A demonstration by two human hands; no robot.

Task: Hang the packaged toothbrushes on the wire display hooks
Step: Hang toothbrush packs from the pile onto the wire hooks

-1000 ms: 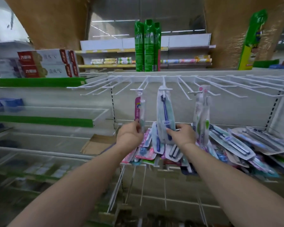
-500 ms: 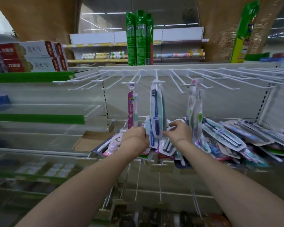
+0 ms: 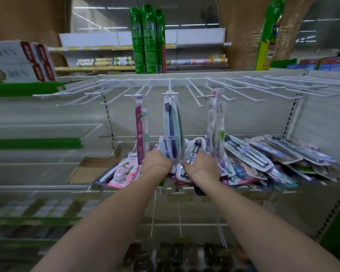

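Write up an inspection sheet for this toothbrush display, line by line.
Surface: white shelf ledge under the wire hooks.
Job's things: three hooks loaded, pink pack, navy-brush pack, white-green pack; other hooks bare.
Clutter: loose packs heaped on the shelf; opened cardboard box at left.
Grippers: left hand and right hand both in the heap, fingers hidden.
Cables: nothing seen.
Surroundings: green cartons above, toothpaste boxes upper left.
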